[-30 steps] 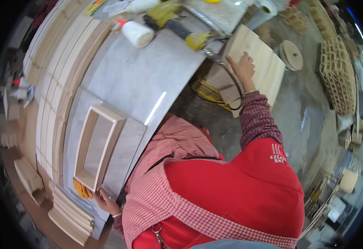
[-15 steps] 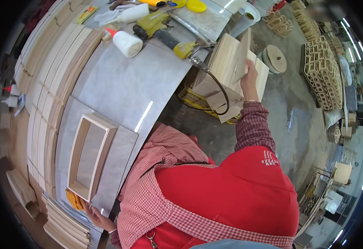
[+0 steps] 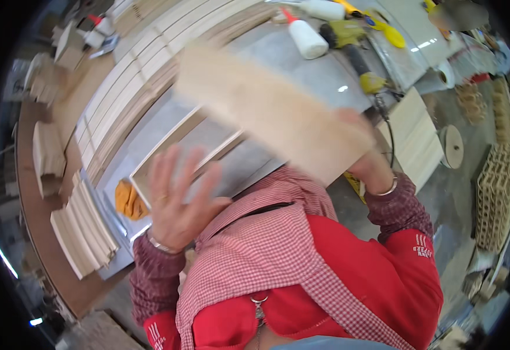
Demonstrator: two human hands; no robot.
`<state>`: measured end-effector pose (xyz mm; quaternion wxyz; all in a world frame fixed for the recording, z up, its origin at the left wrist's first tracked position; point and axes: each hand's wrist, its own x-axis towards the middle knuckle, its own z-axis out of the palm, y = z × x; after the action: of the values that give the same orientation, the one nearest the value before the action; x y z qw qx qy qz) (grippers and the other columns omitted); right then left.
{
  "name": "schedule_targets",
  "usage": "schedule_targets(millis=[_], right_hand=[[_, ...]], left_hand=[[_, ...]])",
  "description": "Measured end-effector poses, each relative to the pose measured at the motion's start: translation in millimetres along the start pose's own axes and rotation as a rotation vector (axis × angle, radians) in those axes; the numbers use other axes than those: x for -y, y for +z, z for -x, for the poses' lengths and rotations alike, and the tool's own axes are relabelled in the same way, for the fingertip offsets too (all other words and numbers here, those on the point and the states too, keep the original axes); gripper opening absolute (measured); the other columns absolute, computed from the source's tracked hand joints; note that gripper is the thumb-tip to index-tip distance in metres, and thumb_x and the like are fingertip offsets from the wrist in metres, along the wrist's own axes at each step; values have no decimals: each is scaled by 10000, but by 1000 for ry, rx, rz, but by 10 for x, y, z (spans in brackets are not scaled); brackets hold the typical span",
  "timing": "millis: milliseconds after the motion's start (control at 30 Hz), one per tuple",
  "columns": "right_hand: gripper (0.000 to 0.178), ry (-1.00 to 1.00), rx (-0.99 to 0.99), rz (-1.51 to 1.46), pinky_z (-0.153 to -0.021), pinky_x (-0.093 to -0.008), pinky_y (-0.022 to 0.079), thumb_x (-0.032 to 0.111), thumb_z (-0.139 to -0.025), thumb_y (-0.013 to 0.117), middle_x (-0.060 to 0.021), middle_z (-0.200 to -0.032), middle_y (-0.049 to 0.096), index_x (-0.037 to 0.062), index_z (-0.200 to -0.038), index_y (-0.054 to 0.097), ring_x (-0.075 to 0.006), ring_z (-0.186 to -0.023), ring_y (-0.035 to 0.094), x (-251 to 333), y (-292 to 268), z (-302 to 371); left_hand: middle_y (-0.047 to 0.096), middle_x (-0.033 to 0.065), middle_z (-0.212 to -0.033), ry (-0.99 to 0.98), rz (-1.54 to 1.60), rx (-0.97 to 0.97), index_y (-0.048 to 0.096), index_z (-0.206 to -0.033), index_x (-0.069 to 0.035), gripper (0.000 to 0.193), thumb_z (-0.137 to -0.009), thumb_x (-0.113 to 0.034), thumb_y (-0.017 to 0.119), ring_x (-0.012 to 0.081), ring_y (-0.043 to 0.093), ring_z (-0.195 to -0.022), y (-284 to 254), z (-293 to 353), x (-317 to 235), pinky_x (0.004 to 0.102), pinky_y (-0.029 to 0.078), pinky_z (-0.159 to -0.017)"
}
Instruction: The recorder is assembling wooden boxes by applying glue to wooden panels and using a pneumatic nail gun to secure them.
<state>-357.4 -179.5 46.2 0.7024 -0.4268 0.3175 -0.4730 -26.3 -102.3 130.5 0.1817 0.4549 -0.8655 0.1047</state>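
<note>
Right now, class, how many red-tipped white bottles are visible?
2: a bottle beside the green tool, another at upper left beyond the wooden strips; others may be hidden.

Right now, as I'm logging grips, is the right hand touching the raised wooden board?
Touching. The head view shows the right hand gripping one end of the raised wooden board.

Matt wooden board point(image 3: 272, 116), smooth plastic bottle point(image 3: 307, 38).

One board point(image 3: 272, 116) in the right hand point(image 3: 374, 169), one frame point(image 3: 224, 147) and one orange cloth point(image 3: 129, 200) near the left hand point(image 3: 179, 213)
</note>
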Motion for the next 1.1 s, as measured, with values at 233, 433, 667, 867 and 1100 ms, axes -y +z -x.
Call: schedule_targets(millis=[233, 433, 667, 867, 1100], right_hand=[[560, 926, 321, -251, -741, -301, 506, 493, -914, 512, -151, -1060, 613, 0, -1178, 533, -213, -905, 612, -160, 1257, -468], [297, 354, 179, -22, -755, -257, 503, 216, -964, 504, -138, -980, 647, -25, -1083, 630, -167, -843, 611, -321, 927, -556], [205, -5, 3, 439, -713, -224, 470, 36, -881, 562, -75, -950, 638, -23, -1059, 644, -126, -786, 569, -700, 853, -545], [204, -57, -13, 477, -681, -211, 445, 6, -864, 566, -50, -926, 628, -12, -1049, 651, -110, -758, 545, -775, 856, -547], [200, 75, -62, 330, -664, -201, 432, -8, -862, 558, -55, -925, 629, -12, -1036, 656, -108, -766, 549, -858, 778, -575]], left_hand=[[405, 132, -1398, 149, 3, 155, 477, -1344, -175, 610, -828, -472, 608, 353, 400, -1269, 128, -37, 127, 491, 314, -1085], [354, 204, -1391, -291, 134, 295, 476, -1365, -186, 834, -652, -542, 722, 379, 423, -1210, 23, 301, 431, 500, 395, -978], [353, 202, -1383, -456, 219, 365, 510, -1340, -179, 822, -628, -499, 770, 390, 427, -1208, 44, 189, 702, 498, 401, -981], [374, 206, -1378, -473, 244, 454, 520, -1332, -148, 839, -611, -469, 805, 390, 427, -1229, 112, -104, 747, 481, 396, -993], [382, 205, -1375, -452, 281, 487, 535, -1322, -163, 825, -607, -465, 815, 385, 434, -1223, 287, -296, 776, 477, 400, -995]])
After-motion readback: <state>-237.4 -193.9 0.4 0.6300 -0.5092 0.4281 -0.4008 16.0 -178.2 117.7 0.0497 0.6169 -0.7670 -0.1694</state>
